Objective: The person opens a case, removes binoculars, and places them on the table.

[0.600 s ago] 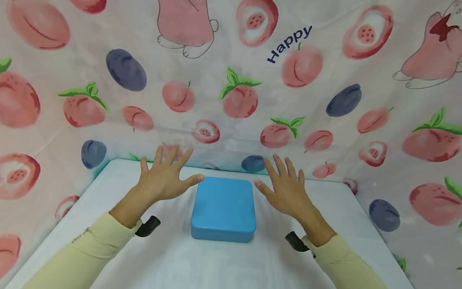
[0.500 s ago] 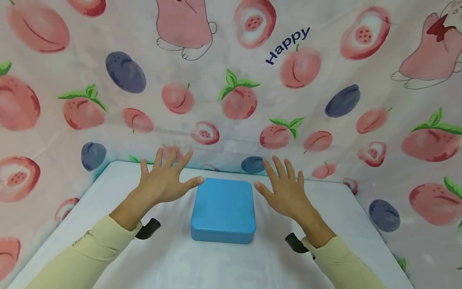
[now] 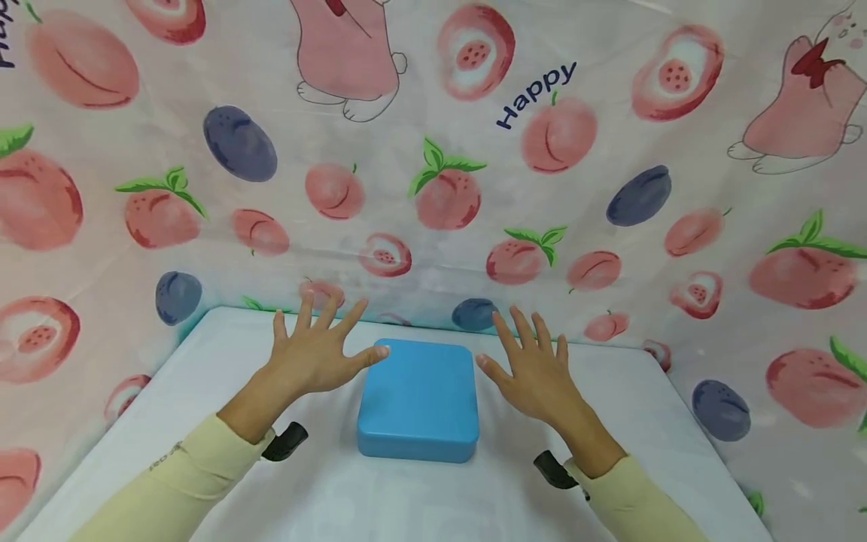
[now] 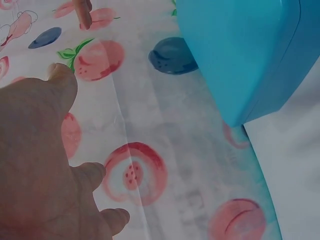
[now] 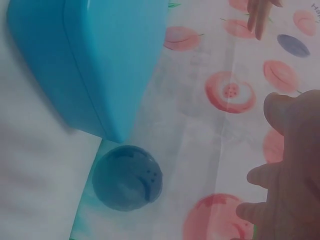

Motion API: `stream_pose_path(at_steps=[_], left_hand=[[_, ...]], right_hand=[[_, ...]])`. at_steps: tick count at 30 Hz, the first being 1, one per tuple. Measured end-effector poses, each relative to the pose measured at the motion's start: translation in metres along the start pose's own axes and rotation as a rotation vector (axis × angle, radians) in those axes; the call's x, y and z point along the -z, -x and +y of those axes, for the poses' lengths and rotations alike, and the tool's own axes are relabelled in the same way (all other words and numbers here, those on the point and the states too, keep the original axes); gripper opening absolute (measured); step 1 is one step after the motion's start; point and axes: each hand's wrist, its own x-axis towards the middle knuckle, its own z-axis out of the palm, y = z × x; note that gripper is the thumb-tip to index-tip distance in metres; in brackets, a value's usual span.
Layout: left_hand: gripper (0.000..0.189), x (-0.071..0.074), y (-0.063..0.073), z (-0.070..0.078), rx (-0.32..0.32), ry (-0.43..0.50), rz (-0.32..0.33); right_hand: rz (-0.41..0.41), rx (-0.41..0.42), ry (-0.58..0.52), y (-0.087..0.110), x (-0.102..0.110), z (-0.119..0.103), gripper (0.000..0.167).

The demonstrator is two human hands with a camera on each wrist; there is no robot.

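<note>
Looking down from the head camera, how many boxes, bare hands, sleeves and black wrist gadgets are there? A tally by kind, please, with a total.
Boxes: 1 (blue box)
Bare hands: 2 (left hand, right hand)
Sleeves: 2 (left sleeve, right sleeve)
Black wrist gadgets: 2 (left gadget, right gadget)
Total: 7

Arms (image 3: 179,478) stretched forward; left hand (image 3: 311,357), right hand (image 3: 538,376) apart, backs facing head camera, fingers (image 3: 352,316) spread.

Box (image 3: 418,399) on table (image 3: 379,500) between left grip (image 3: 313,360) and right grip (image 3: 539,380), cloth (image 3: 400,196) behind
</note>
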Motion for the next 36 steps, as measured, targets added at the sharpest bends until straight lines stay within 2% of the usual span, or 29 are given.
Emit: stream_pose_path(at_steps=[5, 13, 30, 36], left_hand=[[0.097, -0.006, -0.001, 0.004, -0.014, 0.005, 0.010], [0.097, -0.017, 0.003, 0.000, -0.013, 0.010, -0.002], [0.096, -0.032, 0.006, 0.001, -0.011, -0.001, 0.000], [0.097, -0.037, 0.007, 0.000, -0.007, 0.021, -0.014]], right_hand=[[-0.019, -0.004, -0.018, 0.004, -0.006, 0.004, 0.081], [-0.041, -0.007, -0.037, 0.007, -0.020, 0.001, 0.081], [-0.062, -0.024, -0.048, 0.014, -0.028, -0.001, 0.080], [-0.079, -0.031, -0.103, 0.014, -0.032, -0.001, 0.079]])
